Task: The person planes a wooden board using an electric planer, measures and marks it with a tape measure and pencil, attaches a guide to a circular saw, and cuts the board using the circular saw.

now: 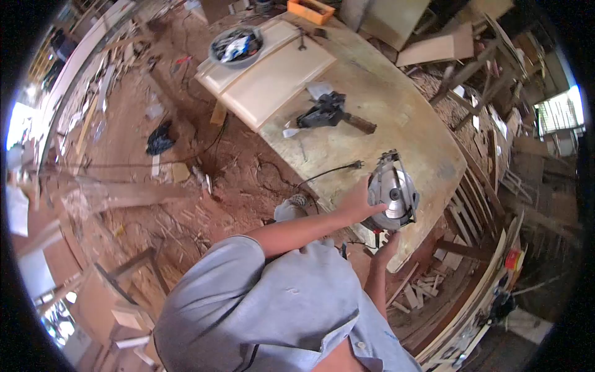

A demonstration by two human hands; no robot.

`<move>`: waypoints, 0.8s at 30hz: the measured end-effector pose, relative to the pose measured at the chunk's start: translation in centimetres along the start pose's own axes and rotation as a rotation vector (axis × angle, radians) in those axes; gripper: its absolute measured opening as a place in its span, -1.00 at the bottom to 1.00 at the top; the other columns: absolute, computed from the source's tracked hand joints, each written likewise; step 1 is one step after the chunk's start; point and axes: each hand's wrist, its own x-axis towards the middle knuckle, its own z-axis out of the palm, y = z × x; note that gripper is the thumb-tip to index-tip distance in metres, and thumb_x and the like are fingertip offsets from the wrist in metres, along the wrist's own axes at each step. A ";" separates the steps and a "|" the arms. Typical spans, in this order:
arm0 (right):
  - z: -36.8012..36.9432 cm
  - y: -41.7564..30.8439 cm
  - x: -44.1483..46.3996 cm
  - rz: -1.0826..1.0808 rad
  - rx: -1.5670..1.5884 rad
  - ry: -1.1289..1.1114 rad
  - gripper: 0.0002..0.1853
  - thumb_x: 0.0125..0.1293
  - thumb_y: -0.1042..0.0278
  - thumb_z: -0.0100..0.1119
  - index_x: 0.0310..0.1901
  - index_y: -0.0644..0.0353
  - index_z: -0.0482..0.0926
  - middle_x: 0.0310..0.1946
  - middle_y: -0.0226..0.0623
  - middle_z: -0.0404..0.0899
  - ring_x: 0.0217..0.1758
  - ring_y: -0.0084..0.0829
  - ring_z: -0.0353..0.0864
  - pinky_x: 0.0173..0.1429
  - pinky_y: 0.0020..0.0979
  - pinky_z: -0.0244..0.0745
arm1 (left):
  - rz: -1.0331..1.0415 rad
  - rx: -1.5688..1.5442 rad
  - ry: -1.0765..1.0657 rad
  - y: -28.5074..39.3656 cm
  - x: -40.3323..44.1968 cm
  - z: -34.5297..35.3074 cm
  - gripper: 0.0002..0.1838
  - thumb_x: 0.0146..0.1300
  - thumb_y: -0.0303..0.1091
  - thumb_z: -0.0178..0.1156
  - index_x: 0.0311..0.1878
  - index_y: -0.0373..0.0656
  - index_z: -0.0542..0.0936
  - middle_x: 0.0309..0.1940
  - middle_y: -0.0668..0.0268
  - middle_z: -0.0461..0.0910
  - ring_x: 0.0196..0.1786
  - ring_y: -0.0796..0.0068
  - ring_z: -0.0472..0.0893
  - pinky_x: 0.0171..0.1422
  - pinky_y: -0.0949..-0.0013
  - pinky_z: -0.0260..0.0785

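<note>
A circular saw (396,193) with a round silver guard is held up over the near end of the worn worktable (427,142). My left hand (362,201) grips the saw's left side, its thumb lying towards the silver guard. Below the saw, my right hand (388,243) is closed at its rear end, where the handle is mostly hidden. Left of the saw, a black power plug (356,165) lies on the tabletop, its cord running over the table edge. Farther up the table, a crumpled black plastic bag (322,110) lies against a short dark wood piece (359,123).
Pale panel doors (279,80) lie at the table's far end, with a bowl (237,46) of mixed items on them. An orange tray (311,10) sits beyond. Wood offcuts (423,291) and sawdust cover the floor; boards (483,198) lean along the right.
</note>
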 end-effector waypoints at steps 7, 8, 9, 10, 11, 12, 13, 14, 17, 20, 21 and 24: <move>-2.4 3.0 -3.4 0.261 0.136 -0.421 -0.60 0.59 0.17 0.28 0.22 0.30 0.49 -0.07 -0.25 0.66 0.00 -0.37 0.67 0.16 -0.30 0.57 | -0.090 -0.035 0.116 -0.5 -6.6 2.3 0.09 0.24 0.21 0.46 0.56 -0.40 0.22 0.38 -0.27 0.42 0.41 -0.26 0.49 0.45 -0.13 0.40; -3.2 3.6 -3.4 0.317 0.136 -0.481 -0.59 0.59 0.17 0.28 0.23 0.28 0.48 -0.07 -0.25 0.66 0.01 -0.35 0.69 0.16 -0.29 0.58 | -0.069 -0.011 0.145 -1.3 -8.2 3.2 0.07 0.24 0.19 0.47 0.55 -0.40 0.24 0.37 -0.27 0.43 0.40 -0.26 0.50 0.44 -0.13 0.41; -3.9 4.0 -3.5 0.372 0.139 -0.536 -0.59 0.59 0.17 0.28 0.24 0.27 0.47 -0.07 -0.24 0.67 0.02 -0.34 0.70 0.17 -0.28 0.60 | -0.042 0.016 0.169 -2.1 -9.8 3.9 0.05 0.24 0.16 0.48 0.54 -0.40 0.26 0.36 -0.26 0.43 0.39 -0.25 0.51 0.44 -0.13 0.41; -4.5 4.5 -4.0 0.411 0.187 -0.600 -0.67 0.61 0.25 0.23 0.24 0.23 0.48 -0.04 -0.21 0.69 0.05 -0.29 0.73 0.17 -0.23 0.65 | -0.039 0.028 0.191 -2.9 -12.1 4.8 -0.01 0.24 0.10 0.50 0.53 -0.32 0.30 0.34 -0.24 0.47 0.38 -0.23 0.53 0.43 -0.11 0.42; -5.0 5.3 -4.9 0.445 0.244 -0.641 -0.73 0.62 0.26 0.19 0.18 0.21 0.50 -0.07 -0.22 0.70 0.04 -0.27 0.74 0.19 -0.21 0.64 | -0.052 0.019 0.150 -3.7 -14.4 5.6 -0.03 0.24 0.11 0.50 0.53 -0.28 0.31 0.34 -0.22 0.48 0.38 -0.23 0.53 0.43 -0.10 0.43; -5.4 5.2 -5.8 0.474 0.298 -0.676 -0.79 0.63 0.28 0.15 0.13 0.18 0.53 -0.09 -0.23 0.72 0.02 -0.25 0.75 0.21 -0.18 0.63 | -0.062 0.005 0.108 -5.0 -16.5 6.6 -0.05 0.25 0.11 0.50 0.53 -0.24 0.33 0.34 -0.21 0.48 0.37 -0.23 0.53 0.43 -0.09 0.43; -5.8 4.7 -6.3 0.497 0.352 -0.715 -0.84 0.64 0.30 0.12 0.08 0.16 0.55 -0.12 -0.24 0.73 0.01 -0.23 0.76 0.22 -0.16 0.61 | -0.066 -0.013 0.070 -6.4 -18.3 7.8 -0.06 0.25 0.11 0.50 0.53 -0.21 0.34 0.34 -0.20 0.49 0.37 -0.23 0.53 0.42 -0.08 0.44; -6.5 3.1 -7.0 0.545 0.389 -0.742 -0.84 0.66 0.33 0.07 0.09 0.17 0.59 -0.07 -0.24 0.73 0.05 -0.26 0.76 0.16 -0.21 0.66 | 0.015 -0.160 0.149 -9.0 -20.4 10.6 -0.14 0.25 0.20 0.48 0.44 -0.19 0.49 0.19 -0.15 0.61 0.28 -0.17 0.61 0.36 -0.04 0.48; -7.7 1.7 -6.8 0.590 0.464 -0.667 -0.79 0.68 0.32 0.07 0.12 0.24 0.61 -0.03 -0.25 0.71 0.05 -0.31 0.74 0.05 -0.31 0.68 | -0.107 -0.065 -0.341 -8.7 -26.3 7.8 -0.23 0.28 0.30 0.43 0.19 -0.28 0.66 -0.06 -0.10 0.71 0.11 -0.08 0.71 0.24 -0.02 0.53; -8.6 3.2 -4.3 0.514 0.482 -0.733 -0.73 0.69 0.33 0.07 0.20 0.33 0.60 -0.03 -0.25 0.69 0.04 -0.36 0.73 -0.02 -0.40 0.67 | -0.102 0.265 -0.442 -13.0 -30.7 6.3 -0.28 0.28 0.32 0.38 0.08 -0.24 0.72 -0.02 -0.10 0.76 0.03 -0.13 0.73 0.16 -0.06 0.54; -8.4 4.5 -3.1 0.502 0.489 -0.773 -0.72 0.69 0.34 0.06 0.21 0.34 0.59 -0.03 -0.25 0.69 0.04 -0.36 0.73 -0.03 -0.40 0.67 | -0.138 0.163 -0.318 -12.8 -33.1 3.9 -0.31 0.30 0.31 0.37 0.03 -0.24 0.73 -0.05 -0.10 0.76 0.01 -0.14 0.73 0.12 -0.06 0.54; -7.7 5.4 -4.0 0.420 0.383 -0.732 -0.69 0.67 0.38 0.07 0.28 0.38 0.54 0.01 -0.18 0.67 0.09 -0.35 0.72 0.06 -0.40 0.69 | -0.297 0.203 -0.047 -14.3 -40.0 -2.0 -0.40 0.42 0.24 0.28 -0.07 -0.24 0.74 -0.17 -0.10 0.75 -0.03 -0.14 0.74 0.04 -0.06 0.54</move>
